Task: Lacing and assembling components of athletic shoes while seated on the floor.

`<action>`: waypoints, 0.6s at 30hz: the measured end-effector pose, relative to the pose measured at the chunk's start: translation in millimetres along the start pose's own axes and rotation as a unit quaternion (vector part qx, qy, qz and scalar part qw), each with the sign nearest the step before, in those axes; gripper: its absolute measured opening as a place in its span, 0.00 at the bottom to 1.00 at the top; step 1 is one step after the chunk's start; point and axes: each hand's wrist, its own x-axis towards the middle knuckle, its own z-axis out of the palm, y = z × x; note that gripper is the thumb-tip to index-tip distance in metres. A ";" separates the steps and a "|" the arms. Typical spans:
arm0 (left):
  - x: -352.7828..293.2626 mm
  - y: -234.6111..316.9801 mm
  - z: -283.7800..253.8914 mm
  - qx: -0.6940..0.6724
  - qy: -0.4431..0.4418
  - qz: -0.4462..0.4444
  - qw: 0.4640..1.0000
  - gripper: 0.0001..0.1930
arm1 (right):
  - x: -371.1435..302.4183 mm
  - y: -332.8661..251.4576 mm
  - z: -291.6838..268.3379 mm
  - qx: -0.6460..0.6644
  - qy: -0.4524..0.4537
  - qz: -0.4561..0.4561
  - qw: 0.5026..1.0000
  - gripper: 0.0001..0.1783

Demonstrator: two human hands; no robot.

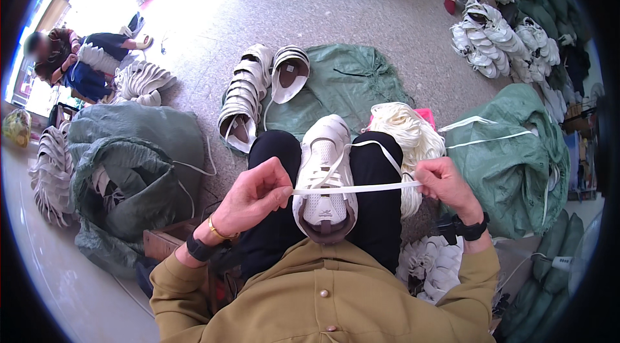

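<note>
Nearest, a white shoe upper [325, 201] lies lengthwise between the person's thighs [378, 207], toe toward 12 o'clock and opening toward 6. The step in hand is judged to be lacing: a white lace [358, 189] is stretched nearly level across the upper, with a slack loop running over the right thigh. The next move, in this inspector's judgement, calls for an even pull and a firm hold on the lace. Whether every eyelet is threaded cannot be told from this view.

Both hands grip the lace in a thumb-and-finger pinch. The left hand [261, 189] stands at 9 o'clock, knuckles upward; the right hand [447, 181] stands at 3 o'clock, fingers curled inward, at much the same height. The forearms come in from 7 and 5.

Beyond, a lace bundle [400, 129] sits at 1 o'clock and a green bag [497, 175] at 3. Farther off, nested uppers [245, 88] lie at 11; a seated co-worker [64, 59] is noted at 10.
</note>
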 end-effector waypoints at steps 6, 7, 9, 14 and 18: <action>6.3 -7.2 15.8 0.031 -0.004 0.019 0.999 0.06 | -4.8 22.6 -8.8 -0.040 0.057 0.027 0.997 0.25; 7.5 -7.8 18.8 0.031 -0.006 0.018 0.999 0.05 | -4.6 21.9 -5.3 -0.040 0.058 0.027 0.997 0.25; 8.9 -4.4 25.2 0.060 -0.007 0.035 0.998 0.04 | 1.2 16.8 11.5 -0.178 0.151 0.025 0.972 0.16; 13.5 0.3 39.4 0.159 0.006 0.082 0.984 0.07 | 21.8 -35.2 76.1 -0.118 0.124 -0.135 0.976 0.12; 15.6 7.4 49.6 0.177 0.015 0.121 0.977 0.09 | 34.5 -57.2 112.9 0.049 -0.073 -0.073 0.993 0.17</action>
